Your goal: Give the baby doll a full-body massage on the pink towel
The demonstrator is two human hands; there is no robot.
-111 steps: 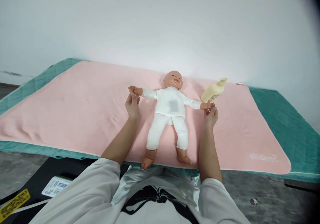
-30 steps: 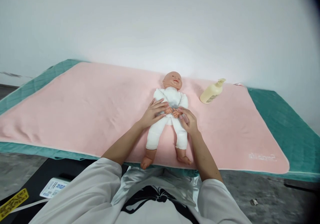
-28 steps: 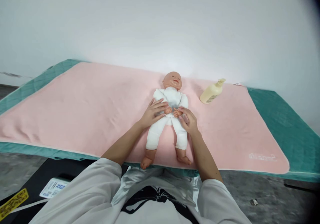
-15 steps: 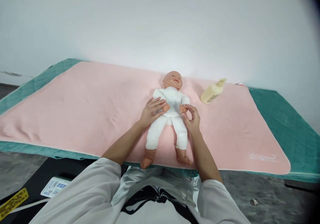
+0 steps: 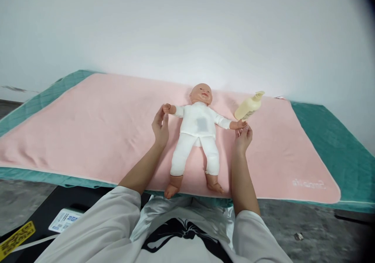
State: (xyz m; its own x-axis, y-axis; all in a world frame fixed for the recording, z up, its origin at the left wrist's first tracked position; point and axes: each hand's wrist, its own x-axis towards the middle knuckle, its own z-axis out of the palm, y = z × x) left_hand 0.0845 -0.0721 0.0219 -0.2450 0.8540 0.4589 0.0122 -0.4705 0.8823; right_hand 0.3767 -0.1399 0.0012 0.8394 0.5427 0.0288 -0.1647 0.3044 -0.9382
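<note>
A baby doll point(image 5: 197, 122) in a white top and white trousers lies on its back on a pink mat point(image 5: 117, 122), head toward the wall and bare feet toward me. Both its arms stretch out sideways. My left hand point(image 5: 160, 127) is closed around the doll's hand at the left, thumb and fingers pinching it. At the right, my right hand point(image 5: 243, 138) pinches the doll's other hand between thumb and fingers. Just beyond that hand is a pale yellow pump bottle point(image 5: 249, 106) with dark lettering.
Under the pink mat is a green quilted cover point(image 5: 331, 138), showing at both ends. A white wall point(image 5: 187, 32) rises behind. Below the left front edge are a dark surface with a white labelled box point(image 5: 64, 219) and a yellow patterned tag point(image 5: 17, 239).
Both doll arms have moved from beside its belly out to the sides, my hands holding their ends. My left hand moved left and away from me, my right hand moved right.
</note>
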